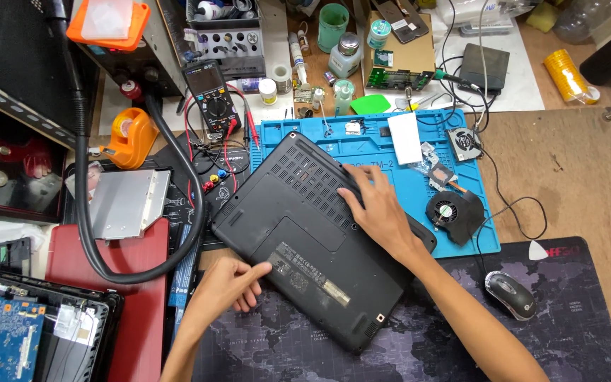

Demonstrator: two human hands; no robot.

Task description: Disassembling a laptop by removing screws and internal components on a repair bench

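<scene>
You've got the black laptop (312, 237) flipped belly-up in the middle of the frame, lying skewed, half on the blue repair mat (486, 244) and half on the dark desk mat (574, 332) at the bottom. Your right hand (380, 212) is laid flat on the vented end, fingers spread, grip pinching nothing. Your left hand (228, 286) sits at the lower left edge with the index finger poking at the label strip, other fingers loosely curled, nothing held there either. I'd say keep that right palm pressing down so the case doesn't skate around on the tabletop, and work the edge gently with the left. Watch the loose cooling fan (454, 212) right beside your right wrist, and the multimeter (210, 95) leads trailing in at upper left.
</scene>
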